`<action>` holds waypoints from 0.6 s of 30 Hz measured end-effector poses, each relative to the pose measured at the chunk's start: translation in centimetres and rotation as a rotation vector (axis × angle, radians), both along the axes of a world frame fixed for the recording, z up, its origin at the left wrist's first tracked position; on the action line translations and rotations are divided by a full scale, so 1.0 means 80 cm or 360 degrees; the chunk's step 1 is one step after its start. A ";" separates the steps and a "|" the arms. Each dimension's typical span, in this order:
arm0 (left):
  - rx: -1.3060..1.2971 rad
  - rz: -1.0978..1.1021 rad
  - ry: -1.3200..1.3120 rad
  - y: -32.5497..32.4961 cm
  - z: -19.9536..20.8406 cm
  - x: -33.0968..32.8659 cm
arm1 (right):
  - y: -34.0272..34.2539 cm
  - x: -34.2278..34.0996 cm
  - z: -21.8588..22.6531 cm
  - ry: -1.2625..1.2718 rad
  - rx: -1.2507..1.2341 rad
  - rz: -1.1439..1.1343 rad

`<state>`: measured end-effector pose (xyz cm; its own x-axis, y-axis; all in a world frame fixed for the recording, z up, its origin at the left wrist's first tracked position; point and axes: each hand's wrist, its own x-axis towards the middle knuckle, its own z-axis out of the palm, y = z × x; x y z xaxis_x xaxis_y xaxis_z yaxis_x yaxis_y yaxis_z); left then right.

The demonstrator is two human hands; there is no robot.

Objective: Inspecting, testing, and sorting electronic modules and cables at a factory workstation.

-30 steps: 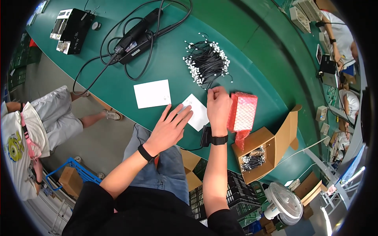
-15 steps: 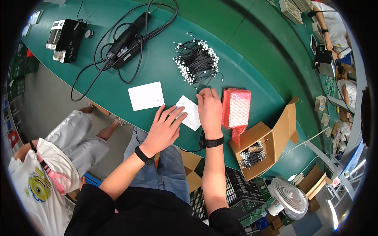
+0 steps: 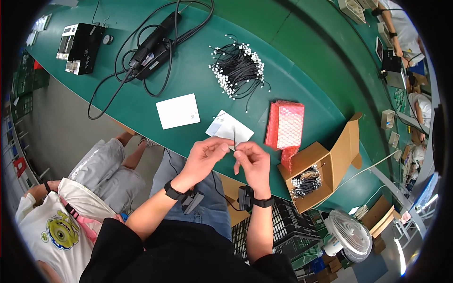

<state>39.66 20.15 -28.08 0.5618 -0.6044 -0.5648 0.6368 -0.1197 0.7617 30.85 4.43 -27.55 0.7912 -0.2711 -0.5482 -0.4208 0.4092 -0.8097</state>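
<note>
My left hand (image 3: pixel 206 159) and my right hand (image 3: pixel 255 164) meet above the table's near edge, both pinched on a thin black cable (image 3: pixel 235 134). One end of it sticks up between the fingertips; the rest is mostly hidden by the fingers. Just beyond them a white paper sheet (image 3: pixel 241 128) lies tilted on the green table, and another white sheet (image 3: pixel 178 112) rests to its left. Farther back is a heap of short black cables with white connectors (image 3: pixel 239 68). Pink bubble-wrap (image 3: pixel 289 125) lies right of my right hand.
An open cardboard box (image 3: pixel 302 203) with more cables stands at the right. A black handheld device with coiled cords (image 3: pixel 153 61) and a black box-shaped unit (image 3: pixel 87 49) are at the far left. A person (image 3: pixel 61 221) is at my left; a white fan (image 3: pixel 348 233) stands lower right.
My right hand has drawn back from near the cable heap, bringing a cable toward me. My left hand has left the paper and come in to grip the cable too.
</note>
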 end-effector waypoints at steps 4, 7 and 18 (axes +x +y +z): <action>0.0026 0.0015 -0.0036 0.000 -0.010 -0.005 | 0.007 -0.013 -0.008 0.0112 -0.0331 0.0239; 0.0028 -0.0075 0.0132 0.001 -0.011 -0.005 | 0.013 -0.019 -0.013 0.0171 -0.0454 0.0428; 0.0088 -0.0086 -0.0264 0.002 0.002 0.017 | 0.015 -0.020 -0.001 -0.0087 0.1021 -0.0477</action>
